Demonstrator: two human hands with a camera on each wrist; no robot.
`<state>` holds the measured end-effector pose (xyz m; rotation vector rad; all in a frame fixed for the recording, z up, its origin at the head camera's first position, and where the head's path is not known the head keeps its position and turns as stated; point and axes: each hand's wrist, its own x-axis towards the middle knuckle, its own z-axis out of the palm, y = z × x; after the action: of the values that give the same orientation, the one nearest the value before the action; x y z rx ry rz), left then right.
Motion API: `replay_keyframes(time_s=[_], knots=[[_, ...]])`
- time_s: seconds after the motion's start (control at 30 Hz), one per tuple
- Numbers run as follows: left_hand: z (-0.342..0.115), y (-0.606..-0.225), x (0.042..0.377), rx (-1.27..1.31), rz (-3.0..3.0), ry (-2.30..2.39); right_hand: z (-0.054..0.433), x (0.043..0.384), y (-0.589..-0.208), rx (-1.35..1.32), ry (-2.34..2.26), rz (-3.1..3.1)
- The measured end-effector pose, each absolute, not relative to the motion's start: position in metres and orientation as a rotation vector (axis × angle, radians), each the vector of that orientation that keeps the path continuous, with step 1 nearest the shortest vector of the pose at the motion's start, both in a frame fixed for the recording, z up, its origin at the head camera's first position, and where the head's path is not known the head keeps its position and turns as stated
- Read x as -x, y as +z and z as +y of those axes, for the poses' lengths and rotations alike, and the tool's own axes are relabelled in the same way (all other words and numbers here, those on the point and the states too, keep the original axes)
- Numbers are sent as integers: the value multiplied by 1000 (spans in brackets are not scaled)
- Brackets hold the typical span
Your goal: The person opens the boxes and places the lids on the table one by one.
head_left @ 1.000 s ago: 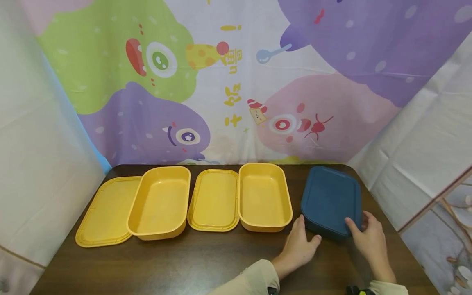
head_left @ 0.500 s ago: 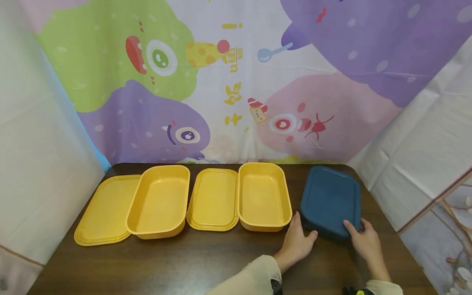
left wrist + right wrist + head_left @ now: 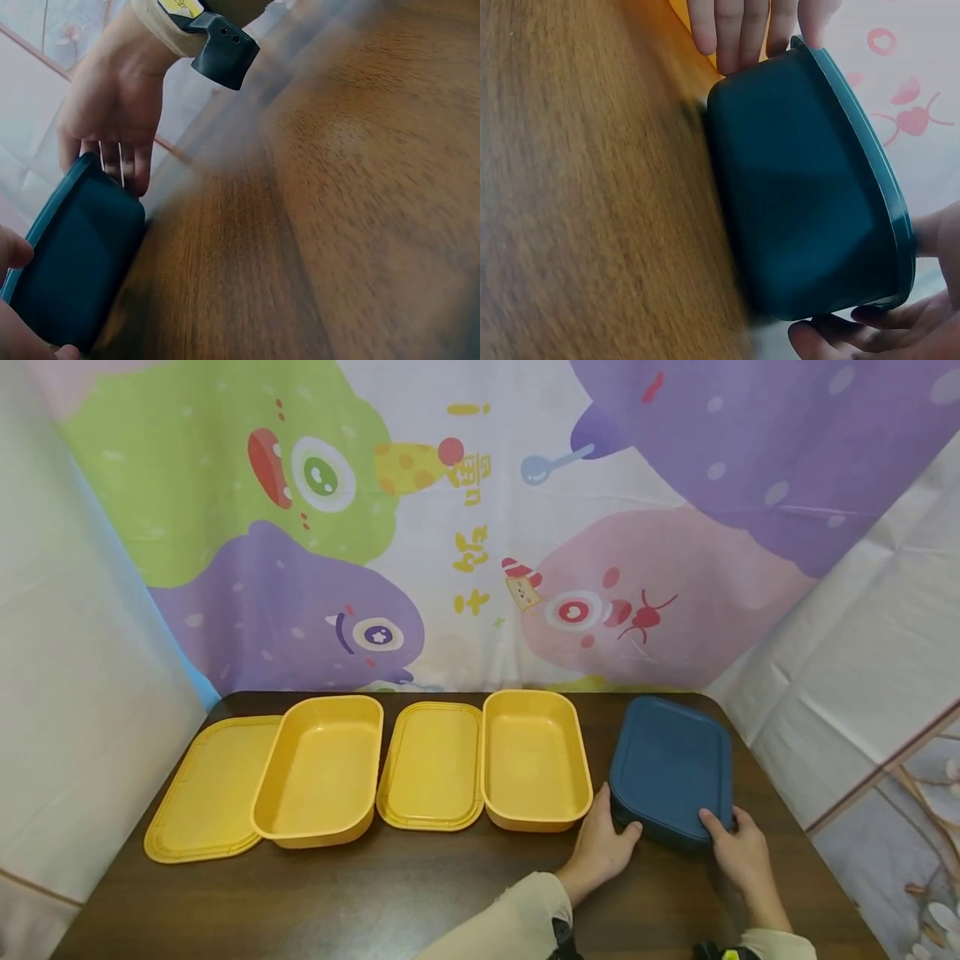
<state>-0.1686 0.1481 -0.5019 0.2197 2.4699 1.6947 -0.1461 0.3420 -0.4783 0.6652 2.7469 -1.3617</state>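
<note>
A dark blue lunch box (image 3: pixel 671 768) with its lid on stands at the right of the table. My left hand (image 3: pixel 600 847) holds its near left corner, fingers along the side wall and thumb close to the front. My right hand (image 3: pixel 742 856) grips the near right corner, thumb on top of the lid and fingers round the side. The right wrist view shows the box's teal-looking wall (image 3: pixel 802 187), with left fingers (image 3: pixel 739 34) fairly straight against one end. Seen from the left wrist, the right fingers (image 3: pixel 127 161) lie at the box's other end.
Left of the blue box stand two open yellow boxes (image 3: pixel 536 822) (image 3: pixel 318 839), with a yellow lid (image 3: pixel 431 768) between them. Another yellow lid (image 3: pixel 210 793) lies at the far left, partly behind a box. A printed cloth (image 3: pixel 465 652) hangs behind the dark wooden table (image 3: pixel 337 902).
My left hand has moved slightly up and in against the blue lunch box, its thumb nearer the front wall. My right hand keeps its hold, shifting only slightly. The boxes stay in place.
</note>
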Motion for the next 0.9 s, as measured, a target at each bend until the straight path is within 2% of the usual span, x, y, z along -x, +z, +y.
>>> replay_keyframes(time_s=[0.9], knots=[[150,-514,171,-324,2533,1703,340,147,-482,-782,-1549,2701]])
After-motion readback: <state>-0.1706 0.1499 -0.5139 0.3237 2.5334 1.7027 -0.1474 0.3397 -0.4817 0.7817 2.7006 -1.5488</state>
